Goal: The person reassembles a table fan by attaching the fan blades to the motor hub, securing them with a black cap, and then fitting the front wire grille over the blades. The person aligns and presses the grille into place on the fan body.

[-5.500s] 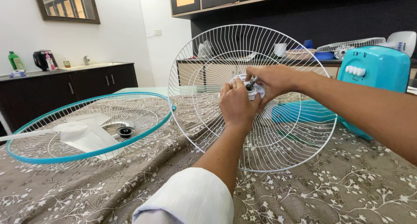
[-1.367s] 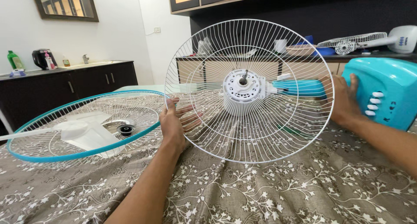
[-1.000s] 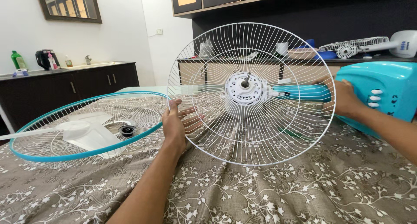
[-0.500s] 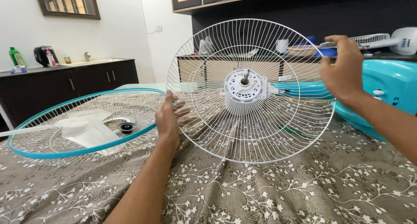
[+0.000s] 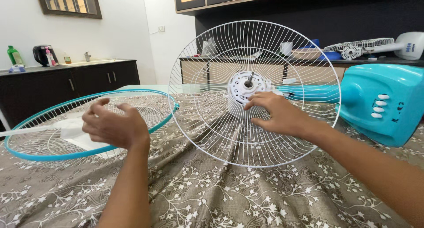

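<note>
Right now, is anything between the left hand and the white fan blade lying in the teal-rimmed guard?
Nothing visible does. The left hand hovers, fingers curled, just above the white fan blade in the teal-rimmed guard. The right hand rests on the white wire guard, off that path.

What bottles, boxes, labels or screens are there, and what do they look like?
Green bottle: far left on the dark counter, upright, pale label.
Small pink bottle: beside the black kettle, slim.
Blue mark: on the white fan base, far right shelf.
No screens or boxes in view.
</note>
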